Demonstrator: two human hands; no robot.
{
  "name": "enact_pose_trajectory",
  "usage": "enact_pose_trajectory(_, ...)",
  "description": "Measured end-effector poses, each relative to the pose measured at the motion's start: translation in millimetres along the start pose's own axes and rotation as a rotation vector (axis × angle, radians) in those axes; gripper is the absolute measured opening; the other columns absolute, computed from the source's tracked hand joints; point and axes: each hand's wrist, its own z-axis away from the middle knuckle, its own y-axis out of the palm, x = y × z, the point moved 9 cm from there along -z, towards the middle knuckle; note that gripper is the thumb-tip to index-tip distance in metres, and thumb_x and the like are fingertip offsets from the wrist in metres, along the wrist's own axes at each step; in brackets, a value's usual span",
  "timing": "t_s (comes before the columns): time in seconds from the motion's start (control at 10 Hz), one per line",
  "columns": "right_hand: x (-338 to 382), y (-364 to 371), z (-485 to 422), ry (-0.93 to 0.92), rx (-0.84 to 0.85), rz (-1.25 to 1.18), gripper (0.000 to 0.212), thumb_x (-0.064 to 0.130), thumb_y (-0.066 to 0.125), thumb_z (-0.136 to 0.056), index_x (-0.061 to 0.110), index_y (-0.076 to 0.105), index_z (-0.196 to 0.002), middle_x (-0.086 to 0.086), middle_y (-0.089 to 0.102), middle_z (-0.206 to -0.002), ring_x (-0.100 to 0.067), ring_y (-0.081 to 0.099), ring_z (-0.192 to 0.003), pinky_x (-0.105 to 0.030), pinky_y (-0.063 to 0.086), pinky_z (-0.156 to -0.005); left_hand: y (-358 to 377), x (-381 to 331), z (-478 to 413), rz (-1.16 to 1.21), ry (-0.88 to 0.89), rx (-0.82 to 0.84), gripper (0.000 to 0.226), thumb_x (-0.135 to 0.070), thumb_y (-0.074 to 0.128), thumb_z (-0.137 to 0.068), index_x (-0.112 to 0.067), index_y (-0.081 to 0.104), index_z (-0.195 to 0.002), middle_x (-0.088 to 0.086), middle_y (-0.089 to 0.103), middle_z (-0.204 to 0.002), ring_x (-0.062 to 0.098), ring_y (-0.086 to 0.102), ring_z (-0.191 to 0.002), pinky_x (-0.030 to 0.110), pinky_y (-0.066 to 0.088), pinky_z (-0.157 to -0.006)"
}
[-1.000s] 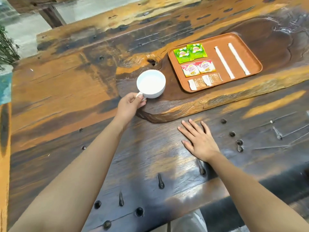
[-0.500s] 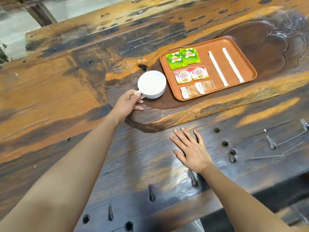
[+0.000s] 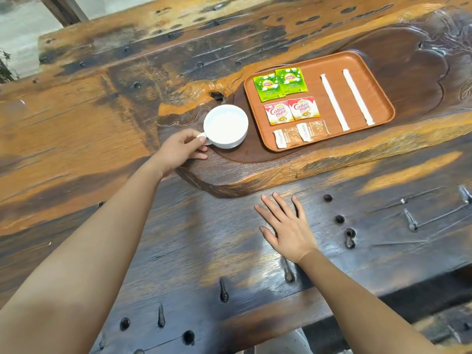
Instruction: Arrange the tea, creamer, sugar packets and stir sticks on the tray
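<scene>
left hand (image 3: 180, 149) grip pinched on white cup (image 3: 225, 125) handle, parks cup beside tray (image 3: 367, 65). right hand (image 3: 288, 227) flat on desk (image 3: 102, 123), fingers apart, bracing. tray: lipton tea bags (image 3: 279, 83), coffee mate creamers (image 3: 291, 111), sugar packets (image 3: 301, 132) paired in rows; stir sticks (image 3: 346, 97) parallel at right.

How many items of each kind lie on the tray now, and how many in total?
Green tea bags: 2
Creamer packets: 2
Sugar packets: 2
Stir sticks: 2
Total on the tray: 8
</scene>
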Motion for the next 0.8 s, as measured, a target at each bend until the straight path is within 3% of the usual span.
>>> enact_pose_trajectory(0.1,-1,1,0,0.002,0.014,-0.003,0.052,0.048,0.031,-0.093,0.032,0.034,-0.142,0.007,0.030,-0.153,-0.019,0.024,-0.143,-0.052,0.016,-0.115,-2,-1,3,0.040,0.025,-0.036,0.016,-0.017,0.053,-0.092,-0.008,0.059,-0.104,0.015,0.063,-0.106,0.016,0.065,-0.091,0.025,0.057,-0.083)
enact_pose_trajectory(0.4,0,4,0,-0.008,0.036,-0.004,0.053,0.048,0.026,-0.094,0.032,0.030,-0.143,0.007,0.025,-0.155,-0.020,0.019,-0.144,-0.052,0.013,-0.116,-8,-8,7,-0.013,0.007,-0.029,0.028,-0.016,0.051,-0.093,-0.001,0.055,-0.116,0.017,0.063,-0.107,0.020,0.064,-0.098,0.018,0.057,-0.077)
enact_pose_trajectory(0.7,0,3,1,-0.006,0.040,-0.002,0.054,0.050,0.022,-0.094,0.033,0.025,-0.145,0.008,0.022,-0.156,-0.019,0.017,-0.145,-0.052,0.010,-0.116,-11,-2,21,0.082,-0.023,-0.044,0.026,-0.012,0.053,-0.092,-0.001,0.055,-0.116,0.010,0.063,-0.097,0.016,0.065,-0.091,0.018,0.058,-0.073)
enact_pose_trajectory(0.8,2,5,-1,-0.012,0.032,-0.022,0.053,0.049,0.022,-0.094,0.033,0.026,-0.144,0.007,0.023,-0.156,-0.019,0.018,-0.144,-0.050,0.006,-0.115,-21,4,24,0.155,-0.039,-0.137,0.026,-0.010,0.053,-0.091,-0.003,0.055,-0.117,0.007,0.063,-0.095,0.017,0.065,-0.088,0.020,0.059,-0.071)
